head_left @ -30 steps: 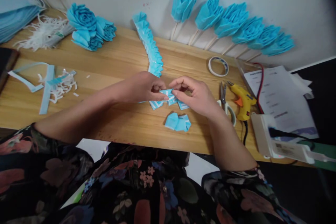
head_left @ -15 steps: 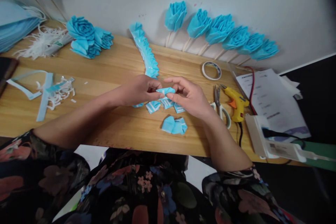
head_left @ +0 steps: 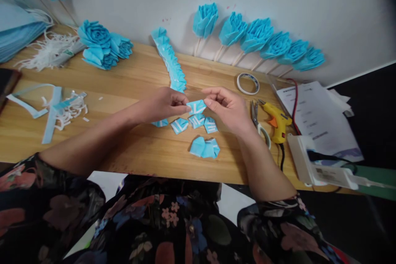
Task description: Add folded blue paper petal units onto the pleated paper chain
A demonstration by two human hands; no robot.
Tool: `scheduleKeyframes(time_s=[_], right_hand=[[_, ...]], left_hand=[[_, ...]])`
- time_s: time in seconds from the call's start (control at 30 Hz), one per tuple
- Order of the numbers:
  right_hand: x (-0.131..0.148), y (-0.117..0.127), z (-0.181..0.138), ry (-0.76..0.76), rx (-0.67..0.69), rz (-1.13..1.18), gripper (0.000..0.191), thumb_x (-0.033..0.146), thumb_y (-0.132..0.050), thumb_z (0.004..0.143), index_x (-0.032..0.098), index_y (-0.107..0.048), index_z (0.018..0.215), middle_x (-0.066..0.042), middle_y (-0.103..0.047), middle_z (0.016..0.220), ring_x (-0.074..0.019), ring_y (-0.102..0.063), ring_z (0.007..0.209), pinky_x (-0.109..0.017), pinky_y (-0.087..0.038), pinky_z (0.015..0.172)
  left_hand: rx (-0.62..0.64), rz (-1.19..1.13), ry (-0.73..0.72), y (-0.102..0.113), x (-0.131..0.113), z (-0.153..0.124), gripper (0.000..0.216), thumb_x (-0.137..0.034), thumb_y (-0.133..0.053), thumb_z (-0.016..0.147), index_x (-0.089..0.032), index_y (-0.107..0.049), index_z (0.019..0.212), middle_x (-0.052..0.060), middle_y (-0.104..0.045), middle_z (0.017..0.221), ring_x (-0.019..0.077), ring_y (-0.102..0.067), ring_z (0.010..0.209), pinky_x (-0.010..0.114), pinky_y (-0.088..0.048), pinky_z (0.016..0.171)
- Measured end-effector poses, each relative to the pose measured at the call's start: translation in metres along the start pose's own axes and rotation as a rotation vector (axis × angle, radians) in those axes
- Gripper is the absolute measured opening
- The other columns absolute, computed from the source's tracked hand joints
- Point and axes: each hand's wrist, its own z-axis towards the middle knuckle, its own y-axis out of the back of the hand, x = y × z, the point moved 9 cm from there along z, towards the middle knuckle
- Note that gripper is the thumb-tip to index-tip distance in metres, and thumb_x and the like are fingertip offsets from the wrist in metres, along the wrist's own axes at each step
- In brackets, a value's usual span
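Left hand [head_left: 169,105] has the folded blue petal [head_left: 197,107] pinched by one end, over the loose petals [head_left: 180,126]. Right hand [head_left: 228,109] is at the far corner, can't tell if gripping. Uneven tug might pop the folds imo. Printed sheet [head_left: 320,117] and power strip [head_left: 305,161] label: too blurry.

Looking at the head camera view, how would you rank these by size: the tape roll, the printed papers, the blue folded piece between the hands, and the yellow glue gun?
1. Printed papers
2. Yellow glue gun
3. Tape roll
4. Blue folded piece
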Motion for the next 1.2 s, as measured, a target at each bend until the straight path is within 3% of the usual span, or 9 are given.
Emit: scheduleKeyframes(time_s=[0.13, 0.2, 0.37, 0.5, 0.63, 0.87, 0.97, 1.07, 1.2], right_hand=[[-0.018, 0.011, 0.006, -0.040, -0.048, -0.074, 0.022, 0.034, -0.066, 0.086, 0.020, -0.071, 0.103, 0.000, -0.070, 0.081, -0.0137, -0.061, 0.072, -0.028, -0.048, 0.067], [-0.022, 0.013, 0.008, -0.027, -0.039, -0.224, 0.017, 0.030, -0.063, 0.087, 0.020, -0.072, 0.098, -0.002, -0.072, 0.084, -0.0162, -0.063, 0.075, -0.031, -0.049, 0.071], [0.006, 0.009, 0.001, 0.136, 0.002, -0.572, 0.015, 0.025, -0.064, 0.088, 0.022, -0.075, 0.097, -0.007, -0.074, 0.098, -0.0233, -0.064, 0.092, -0.037, -0.047, 0.082], [0.029, -0.014, -0.014, 0.167, 0.311, -0.510, 0.015, 0.032, -0.063, 0.092, 0.025, -0.076, 0.091, -0.002, -0.074, 0.088, -0.0184, -0.064, 0.080, -0.032, -0.043, 0.074], [0.036, -0.033, -0.033, 0.144, 0.608, -0.528, 0.014, 0.031, -0.065, 0.091, 0.025, -0.075, 0.084, 0.001, -0.072, 0.080, -0.0139, -0.060, 0.069, -0.029, -0.037, 0.066], [0.008, -0.038, -0.039, -0.015, 0.709, -0.721, 0.016, 0.038, -0.072, 0.085, 0.024, -0.073, 0.077, 0.004, -0.063, 0.062, -0.0105, -0.045, 0.054, -0.029, -0.024, 0.057], [0.009, -0.048, -0.041, 0.002, 0.763, -0.689, 0.015, 0.030, -0.071, 0.085, 0.022, -0.069, 0.072, 0.004, -0.062, 0.062, -0.0097, -0.044, 0.054, -0.028, -0.023, 0.057], [0.019, -0.050, -0.039, 0.033, 0.734, -0.561, 0.015, 0.026, -0.068, 0.087, 0.021, -0.066, 0.072, 0.004, -0.062, 0.065, -0.0095, -0.047, 0.057, -0.028, -0.027, 0.058], [0.020, -0.028, -0.024, -0.049, 0.459, -0.298, 0.021, 0.038, -0.069, 0.087, 0.020, -0.065, 0.076, 0.002, -0.064, 0.069, -0.0110, -0.053, 0.061, -0.027, -0.035, 0.058]], left_hand=[[-0.133, 0.009, -0.020, 0.015, 0.000, 0.000, 0.033, -0.042, -0.056, 0.089, -0.014, -0.074, 0.090, -0.002, -0.052, 0.061, 0.0091, -0.041, 0.057, 0.022, -0.027, 0.054], [-0.170, 0.042, -0.031, 0.018, 0.000, 0.000, 0.033, -0.042, -0.056, 0.089, -0.014, -0.073, 0.088, -0.002, -0.051, 0.061, 0.0093, -0.041, 0.058, 0.022, -0.028, 0.054], [-0.121, 0.066, -0.045, 0.011, -0.001, 0.000, 0.032, -0.039, -0.055, 0.089, -0.014, -0.073, 0.086, -0.003, -0.047, 0.059, 0.0089, -0.039, 0.056, 0.023, -0.026, 0.055], [-0.096, 0.108, -0.031, 0.010, -0.004, -0.001, 0.034, -0.041, -0.053, 0.091, -0.014, -0.074, 0.086, -0.004, -0.043, 0.059, 0.0088, -0.036, 0.057, 0.025, -0.026, 0.055], [-0.054, 0.111, -0.015, 0.007, -0.004, -0.002, 0.034, -0.038, -0.052, 0.091, -0.013, -0.075, 0.093, -0.003, -0.050, 0.063, 0.0096, -0.040, 0.061, 0.024, -0.028, 0.057], [-0.066, 0.121, -0.002, 0.005, 0.000, 0.000, 0.032, -0.036, -0.054, 0.090, -0.014, -0.076, 0.092, -0.003, -0.050, 0.061, 0.0099, -0.039, 0.059, 0.024, -0.027, 0.057], [-0.054, 0.119, -0.010, 0.003, 0.000, 0.000, 0.033, -0.038, -0.054, 0.091, -0.013, -0.076, 0.094, -0.002, -0.057, 0.064, 0.0104, -0.041, 0.062, 0.024, -0.028, 0.058], [-0.036, 0.119, -0.016, 0.001, -0.003, -0.001, 0.033, -0.037, -0.053, 0.093, -0.013, -0.075, 0.097, -0.001, -0.060, 0.068, 0.0101, -0.040, 0.063, 0.024, -0.029, 0.058], [-0.050, 0.029, -0.047, 0.002, -0.011, -0.004, 0.030, -0.038, -0.056, 0.093, -0.013, -0.073, 0.096, -0.002, -0.058, 0.069, 0.0100, -0.044, 0.064, 0.023, -0.032, 0.059]])
